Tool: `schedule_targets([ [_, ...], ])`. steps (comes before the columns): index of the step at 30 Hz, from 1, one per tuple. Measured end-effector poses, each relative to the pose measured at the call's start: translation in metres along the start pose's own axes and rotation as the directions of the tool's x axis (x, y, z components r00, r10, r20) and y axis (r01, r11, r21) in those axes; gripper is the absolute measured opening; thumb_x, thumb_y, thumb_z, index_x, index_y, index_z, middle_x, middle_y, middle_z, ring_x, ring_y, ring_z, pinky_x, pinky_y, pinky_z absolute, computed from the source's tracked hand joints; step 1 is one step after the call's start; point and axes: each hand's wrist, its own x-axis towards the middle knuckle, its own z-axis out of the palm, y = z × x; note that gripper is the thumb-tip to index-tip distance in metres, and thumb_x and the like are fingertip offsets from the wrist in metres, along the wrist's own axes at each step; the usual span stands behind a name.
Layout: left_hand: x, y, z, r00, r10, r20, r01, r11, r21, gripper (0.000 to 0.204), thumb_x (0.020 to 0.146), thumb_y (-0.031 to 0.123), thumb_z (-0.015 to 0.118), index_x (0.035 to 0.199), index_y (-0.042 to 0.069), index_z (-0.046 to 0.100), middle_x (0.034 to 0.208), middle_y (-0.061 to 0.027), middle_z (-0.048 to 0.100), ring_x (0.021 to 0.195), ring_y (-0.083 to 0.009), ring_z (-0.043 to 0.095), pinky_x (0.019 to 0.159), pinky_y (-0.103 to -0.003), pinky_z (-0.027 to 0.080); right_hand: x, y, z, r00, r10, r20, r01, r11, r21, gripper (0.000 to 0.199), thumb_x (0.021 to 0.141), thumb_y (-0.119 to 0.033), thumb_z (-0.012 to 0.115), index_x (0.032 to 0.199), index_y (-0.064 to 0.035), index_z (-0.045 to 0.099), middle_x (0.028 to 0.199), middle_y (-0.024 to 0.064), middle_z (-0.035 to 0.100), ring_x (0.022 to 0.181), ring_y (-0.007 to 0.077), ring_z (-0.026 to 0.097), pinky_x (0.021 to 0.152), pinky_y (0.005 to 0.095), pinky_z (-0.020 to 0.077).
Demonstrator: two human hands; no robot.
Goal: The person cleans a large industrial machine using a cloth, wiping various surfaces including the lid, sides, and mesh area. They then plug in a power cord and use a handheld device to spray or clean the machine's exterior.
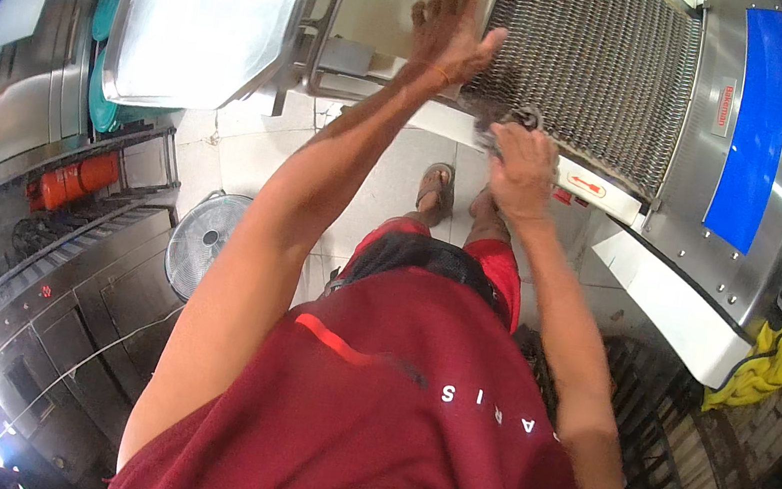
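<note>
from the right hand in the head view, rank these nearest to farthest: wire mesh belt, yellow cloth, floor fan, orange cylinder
1. The wire mesh belt: right at the right hand, just above it.
2. The yellow cloth: lower right, hanging beside the machine.
3. The floor fan: lower left, on the tiled floor.
4. The orange cylinder: far left, on the rack.

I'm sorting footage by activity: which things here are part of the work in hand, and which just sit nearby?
In use:
left hand flat on the wire-mesh conveyor belt
right hand gripping a dark scrubber at the belt's edge

Lying about:
yellow cloth
floor fan
orange cylinder
metal tray
</note>
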Motion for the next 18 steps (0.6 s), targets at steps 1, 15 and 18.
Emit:
schedule_targets([
  [1, -0.009, 0.002, -0.007, 0.999, 0.046, -0.015, -0.047, 0.996, -0.074, 0.069, 0.093, 0.046, 0.061, 0.148, 0.008, 0.040, 0.151, -0.0191, 0.041, 0.139, -0.0376, 0.039, 0.116, -0.057, 0.025, -0.010, 0.017, -0.007, 0.999, -0.017, 0.052, 0.017, 1.000, -0.010, 0.047, 0.075, -0.009, 0.069, 0.122, -0.0101, 0.064, 0.118, 0.0087, 0.062, 0.110, 0.0304, 0.056, 0.105, 0.0470, 0.0385],
  [15, -0.253, -0.030, -0.080, 0.935, -0.026, 0.354, 0.187, 0.883, -0.430, 0.059, 0.088, 0.022, 0.070, 0.140, 0.002, 0.047, 0.143, -0.0204, 0.049, 0.128, -0.0397, 0.051, 0.108, -0.045, 0.043, 0.009, -0.042, 0.032, 0.984, 0.146, -0.097, -0.162, 0.969, -0.184, 0.046, 0.075, -0.014, 0.076, 0.119, -0.0093, 0.064, 0.121, 0.0073, 0.060, 0.117, 0.0304, 0.052, 0.101, 0.0512, 0.0390],
  [18, -0.211, -0.026, -0.077, 0.964, 0.156, 0.215, -0.083, 0.946, -0.313, 0.069, 0.084, 0.022, 0.074, 0.142, 0.003, 0.043, 0.147, -0.0192, 0.045, 0.135, -0.0398, 0.043, 0.113, -0.049, 0.037, 0.018, -0.045, 0.025, 0.988, 0.154, 0.001, -0.152, 0.978, -0.141, 0.044, 0.079, -0.013, 0.074, 0.122, -0.0106, 0.064, 0.123, 0.0076, 0.060, 0.119, 0.0313, 0.052, 0.103, 0.0491, 0.0404],
])
